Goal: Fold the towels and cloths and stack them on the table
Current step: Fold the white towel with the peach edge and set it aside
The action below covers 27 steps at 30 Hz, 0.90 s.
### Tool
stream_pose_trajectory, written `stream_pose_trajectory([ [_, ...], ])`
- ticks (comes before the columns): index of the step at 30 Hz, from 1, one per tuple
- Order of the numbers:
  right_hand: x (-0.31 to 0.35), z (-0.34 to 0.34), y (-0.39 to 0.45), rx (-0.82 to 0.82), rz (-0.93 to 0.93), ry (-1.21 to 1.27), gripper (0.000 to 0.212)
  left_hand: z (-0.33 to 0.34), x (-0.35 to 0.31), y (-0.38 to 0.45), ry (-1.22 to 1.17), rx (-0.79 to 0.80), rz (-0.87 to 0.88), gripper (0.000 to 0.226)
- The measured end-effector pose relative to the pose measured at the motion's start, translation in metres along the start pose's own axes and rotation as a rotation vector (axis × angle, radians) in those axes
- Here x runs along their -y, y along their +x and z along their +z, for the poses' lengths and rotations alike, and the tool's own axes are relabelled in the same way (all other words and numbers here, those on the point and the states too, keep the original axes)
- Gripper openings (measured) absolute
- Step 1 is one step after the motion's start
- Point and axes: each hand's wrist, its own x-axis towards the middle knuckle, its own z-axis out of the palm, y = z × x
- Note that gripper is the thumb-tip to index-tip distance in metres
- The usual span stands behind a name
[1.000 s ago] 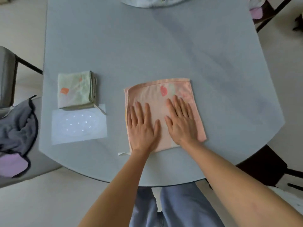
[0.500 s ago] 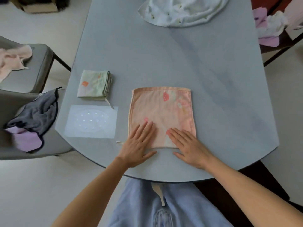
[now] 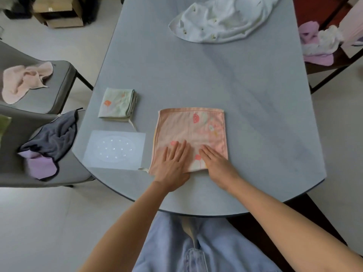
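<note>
Both hands have slid back toward the near edge of the pink cloth (image 3: 191, 138) since a second ago, when they lay flat across its middle. Now the left hand (image 3: 172, 163) presses flat on the near left corner, fingers straight and close together, nothing pinched in its grip. Right beside it, the right hand (image 3: 218, 165) lies palm down on the near hem, fingers extended and together, heel of the hand off the cloth on the grey counter (image 3: 255, 95). That pink cloth sits squared up near the front edge of the counter. Just left of it lies a pale sheet with a dotted oval (image 3: 115, 150), and behind that sheet a folded green cloth (image 3: 117, 105). Off to the left, a dark grey and purple cloth (image 3: 47, 142) is draped on a chair (image 3: 17, 173). Further back, a crumpled pink towel (image 3: 23, 79) rests on a second chair. At the far end of the counter, a white cloth (image 3: 222, 18) lies in a loose heap.
</note>
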Motion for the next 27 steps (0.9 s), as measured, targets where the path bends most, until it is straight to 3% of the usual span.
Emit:
stream_pose_trajectory([
  [5,-0.016,-0.035,0.002,0.380,-0.031,0.255,0.063,-0.008,0.008,0.001,0.069,0.092,-0.004,0.077],
  [9,-0.024,-0.066,0.016,0.604,0.058,0.311,0.024,-0.038,0.013,0.005,-0.182,0.219,0.070,0.043],
  [11,-0.024,-0.078,0.019,0.621,0.045,0.292,0.024,-0.056,0.017,0.006,-0.233,0.292,0.067,0.021],
  [15,-0.024,-0.081,0.015,0.610,-0.030,0.326,0.007,-0.073,0.021,0.008,-0.316,0.384,0.034,0.021],
  [16,-0.023,-0.083,0.014,0.625,-0.036,0.334,0.009,-0.073,0.023,0.010,-0.334,0.392,0.039,0.018],
  [19,-0.027,-0.091,0.016,0.650,0.004,0.357,0.022,-0.082,0.027,0.017,-0.347,0.438,0.041,0.041],
  [23,-0.039,-0.085,0.016,0.715,0.135,0.298,0.026,-0.092,0.035,0.036,-0.292,0.546,0.052,0.024],
  [27,-0.042,-0.090,0.013,0.751,0.204,0.394,0.030,-0.099,0.040,0.057,-0.213,0.655,0.087,0.025],
])
